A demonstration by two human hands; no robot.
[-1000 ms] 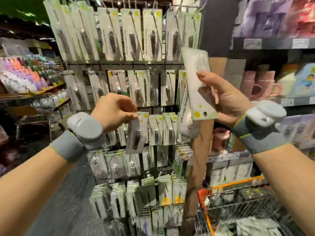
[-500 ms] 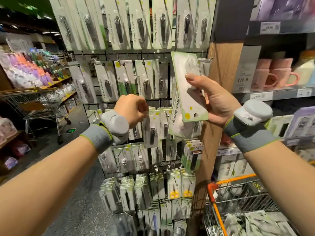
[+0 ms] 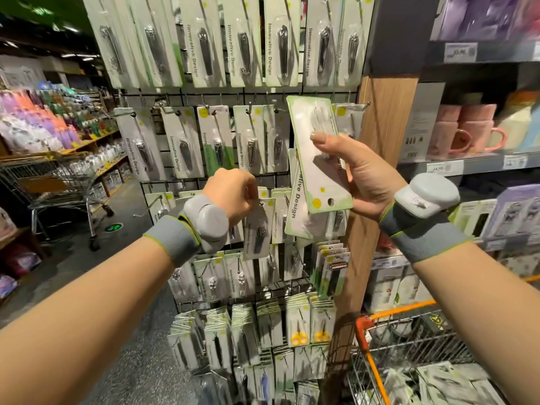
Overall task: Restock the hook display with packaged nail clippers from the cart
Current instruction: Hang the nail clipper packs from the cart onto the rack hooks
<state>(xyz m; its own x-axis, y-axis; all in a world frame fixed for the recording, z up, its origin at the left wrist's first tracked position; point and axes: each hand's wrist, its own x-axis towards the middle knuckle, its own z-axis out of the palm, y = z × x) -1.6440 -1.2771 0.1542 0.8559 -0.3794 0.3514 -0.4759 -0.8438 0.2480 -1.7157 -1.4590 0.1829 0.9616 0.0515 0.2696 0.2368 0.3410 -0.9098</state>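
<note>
Between both hands, hook display (image 3: 187,96) w/ hanging packs. Left hand (image 3: 233,190) pinches nail clipper pack (image 3: 257,229) at its top; right hand (image 3: 361,176) grips pack stack (image 3: 318,153), held upside down.

Left hand (image 3: 233,194) moved up-right, now pinching top of hanging nail clipper pack (image 3: 258,226) at hook; camera tilted down.

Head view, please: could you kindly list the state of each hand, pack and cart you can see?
Left hand: pinching the top of a small clipper pack at its hook.
Right hand: gripping a stack of packs, hang holes pointing down.
Hook display: most hooks hung with packs.
Orange cart: holds more packs.
Grey cart: parked in the aisle.
</note>
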